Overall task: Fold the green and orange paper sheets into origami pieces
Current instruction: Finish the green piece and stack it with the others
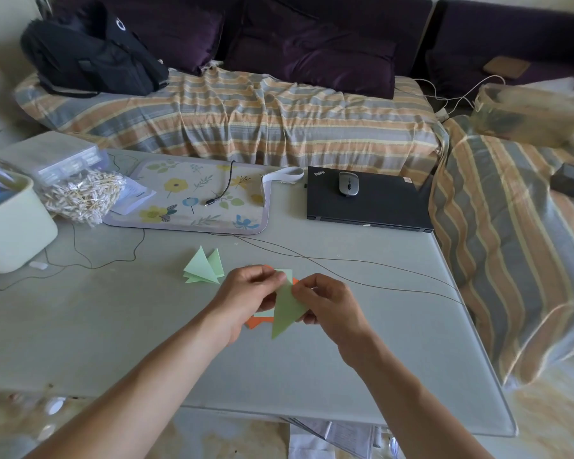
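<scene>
In the centre of the frame, the left hand (pixel 246 294) and right hand (pixel 328 301) both pinch a folded green paper (pixel 287 309) above orange sheets (pixel 257 323) on the table (pixel 312 376).

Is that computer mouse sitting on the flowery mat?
No, the computer mouse rests on the closed black laptop, which lies to the right of the flowery mat.
</scene>
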A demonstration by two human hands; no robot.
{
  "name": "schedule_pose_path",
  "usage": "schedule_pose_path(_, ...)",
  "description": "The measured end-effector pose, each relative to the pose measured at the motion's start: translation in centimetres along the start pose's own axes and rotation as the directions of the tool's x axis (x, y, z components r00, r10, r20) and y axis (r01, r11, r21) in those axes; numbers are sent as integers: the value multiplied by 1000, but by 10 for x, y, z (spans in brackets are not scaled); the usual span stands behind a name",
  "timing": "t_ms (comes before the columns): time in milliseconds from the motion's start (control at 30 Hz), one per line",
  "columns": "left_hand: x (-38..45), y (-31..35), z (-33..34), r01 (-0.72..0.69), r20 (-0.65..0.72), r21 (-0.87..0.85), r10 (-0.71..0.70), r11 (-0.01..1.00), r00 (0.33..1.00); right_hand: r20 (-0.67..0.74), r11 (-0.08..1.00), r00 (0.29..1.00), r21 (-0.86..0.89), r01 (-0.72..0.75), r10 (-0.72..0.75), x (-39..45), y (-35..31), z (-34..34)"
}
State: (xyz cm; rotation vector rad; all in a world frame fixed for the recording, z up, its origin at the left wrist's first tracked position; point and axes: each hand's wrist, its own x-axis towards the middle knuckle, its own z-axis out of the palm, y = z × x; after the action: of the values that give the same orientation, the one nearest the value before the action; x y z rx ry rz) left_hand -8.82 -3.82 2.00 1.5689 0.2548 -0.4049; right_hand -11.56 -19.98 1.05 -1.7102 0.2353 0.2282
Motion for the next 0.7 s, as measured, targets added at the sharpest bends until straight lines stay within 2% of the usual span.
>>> schedule_pose_path(100,-5,0,4,-4,35,9,4,1000,999,-30,1000,999,-15,17,-17,2,2,1)
schedule_pose_path(200,-8,1,6,-87,-133,184,113,979,985,-88,998,996,-58,12,-17,5,4,1)
schedule_pose_path(267,-10,2,5,-161,-182,313,226,936,957,-109,997,994,-71,13,-21,6,6,1)
schedule_pose_path(433,-10,-1,4,-222,-137,383,293,897,946,-126,991,991,-127,35,-51,7,9,1)
schedule_pose_path(567,-8,-4,5,-199,-108,331,246,923,963,-140,988,988,-145,46,-67,8,9,1)
schedule_pose_path(700,-7,-5,4,-144,-35,183,153,973,988,-130,991,989,-125,55,-72,7,9,1)
